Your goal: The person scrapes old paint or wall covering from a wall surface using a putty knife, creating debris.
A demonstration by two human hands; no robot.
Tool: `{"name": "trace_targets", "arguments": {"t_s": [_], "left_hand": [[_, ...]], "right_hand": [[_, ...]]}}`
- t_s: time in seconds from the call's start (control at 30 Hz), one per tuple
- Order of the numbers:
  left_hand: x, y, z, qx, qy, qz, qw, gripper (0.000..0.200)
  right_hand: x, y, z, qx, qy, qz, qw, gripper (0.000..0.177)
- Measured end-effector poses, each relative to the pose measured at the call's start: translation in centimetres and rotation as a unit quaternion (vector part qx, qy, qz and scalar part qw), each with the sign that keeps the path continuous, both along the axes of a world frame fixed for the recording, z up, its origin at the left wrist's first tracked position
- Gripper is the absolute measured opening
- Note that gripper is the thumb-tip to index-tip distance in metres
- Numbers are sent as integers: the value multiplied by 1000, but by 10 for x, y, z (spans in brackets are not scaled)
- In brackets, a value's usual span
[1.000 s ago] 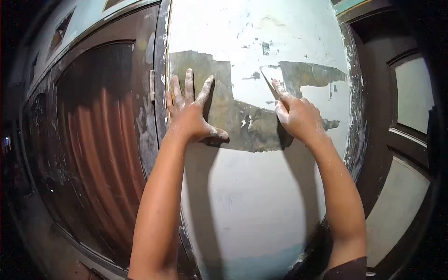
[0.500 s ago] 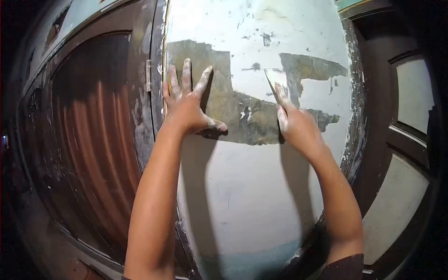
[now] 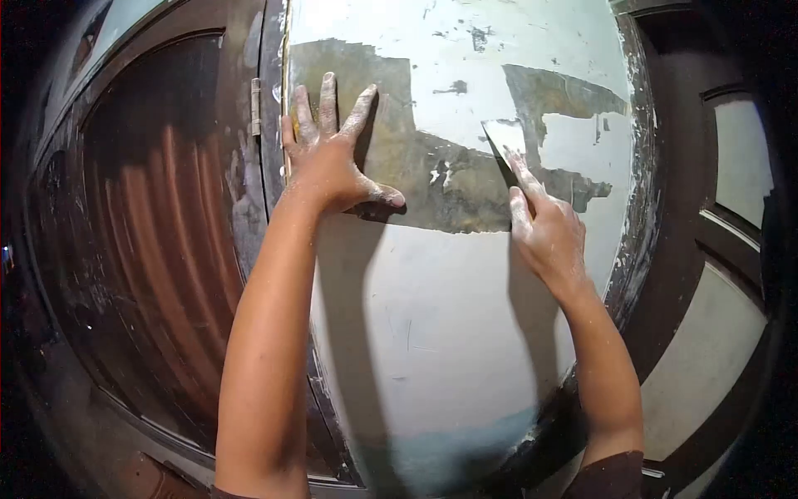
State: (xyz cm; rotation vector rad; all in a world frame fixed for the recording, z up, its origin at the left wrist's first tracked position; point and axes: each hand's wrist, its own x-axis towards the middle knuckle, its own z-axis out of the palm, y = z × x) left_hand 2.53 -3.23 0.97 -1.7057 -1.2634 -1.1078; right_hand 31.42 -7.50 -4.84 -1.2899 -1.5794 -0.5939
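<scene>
My left hand (image 3: 328, 162) lies against the wall with its fingers spread, over a bare grey-brown patch (image 3: 391, 108) where the pale coating is gone. White dust covers its fingers. In my right hand (image 3: 549, 229) is a putty knife (image 3: 504, 137), its handle mostly hidden by my fingers. The wide blade points up and left, close against the wall at the lower edge of a remaining strip of white paint (image 3: 453, 116). Ragged paint edges and small flecks surround the bare patch on the wall (image 3: 432, 324).
A dark wooden frame with a hinge (image 3: 256, 106) borders the wall on the left, beside a window with a reddish-brown curtain (image 3: 170, 249). To the right stands a dark panelled door (image 3: 694, 241) with pale panels. Bluish paint (image 3: 465, 445) shows low on the wall.
The view has tilted slightly, so the wall sits higher in the frame. My right hand and the putty knife have shifted down and a little right along the wall; my left hand stays planted.
</scene>
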Motion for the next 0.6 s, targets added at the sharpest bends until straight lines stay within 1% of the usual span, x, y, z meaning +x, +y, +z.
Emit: {"name": "trace_targets", "arguments": {"t_s": [0.07, 0.13, 0.17, 0.2, 0.23, 0.27, 0.33, 0.4, 0.47, 0.53, 0.57, 0.6], "left_hand": [[1, -1, 2, -11, 1, 7, 1000, 161], [2, 0, 1, -1, 7, 20, 1000, 160], [2, 0, 1, -5, 8, 23, 1000, 160], [1, -1, 1, -8, 6, 25, 1000, 160], [0, 1, 2, -3, 11, 25, 1000, 160], [0, 2, 1, -5, 10, 24, 1000, 160], [-1, 2, 0, 4, 9, 6, 1000, 159], [-1, 2, -1, 8, 6, 4, 1000, 158], [0, 1, 0, -2, 7, 5, 1000, 158], [-2, 1, 0, 13, 13, -9, 1000, 157], [-2, 1, 0, 10, 12, -13, 1000, 157], [-2, 2, 0, 9, 9, -18, 1000, 156]], "right_hand": [[0, 11, 4, 73, -3, 21, 997, 49], [-9, 8, 36, 56, 28, 41, 997, 44], [-10, 13, 47, 84, 19, 27, 996, 42], [-9, 18, 54, 116, 15, 44, 992, 40], [-8, 21, 53, 110, 22, 52, 992, 40], [-8, 25, 51, 104, 29, 61, 992, 39], [-7, 26, 23, 118, 48, 80, 989, 36], [0, 26, -6, 108, 21, 72, 991, 39], [5, 40, -10, 183, -4, 91, 979, 40], [-4, 26, 22, 96, 44, 64, 992, 39], [-6, 29, 36, 140, 36, 76, 987, 40], [-3, 34, 51, 142, 26, 55, 988, 38]]}}
